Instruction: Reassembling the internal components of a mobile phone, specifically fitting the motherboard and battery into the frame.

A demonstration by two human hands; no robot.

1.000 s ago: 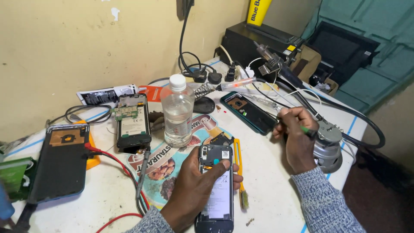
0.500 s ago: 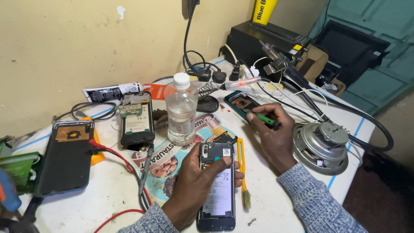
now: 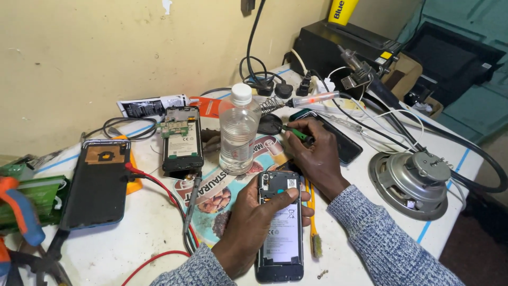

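At the far left of my white bench [image 3: 132, 238] lies a dark phone back cover [image 3: 98, 182], face down, with a red lead [image 3: 159, 185] running past its right edge. Just right of it rests a second opened phone [image 3: 181, 140] with its circuit board exposed. A clear plastic bottle [image 3: 238, 130] with a white cap stands upright beside that, on a printed paper sheet [image 3: 211, 196].

My left hand [image 3: 254, 225] is closed around the opened phone [image 3: 280, 228] near the front edge of the bench; the thumb lies across the battery and the fingers wrap under the left side. The phone lies flat, back cover off, battery facing up.

My right hand [image 3: 317, 153] sits just above that phone, fingers pinched around a green-handled screwdriver [image 3: 297, 133]. A yellow brush [image 3: 313, 222] lies along the phone's right edge.

Further right, a bare loudspeaker [image 3: 413, 180] rests magnet up, with black cables [image 3: 465, 153] curving around it.
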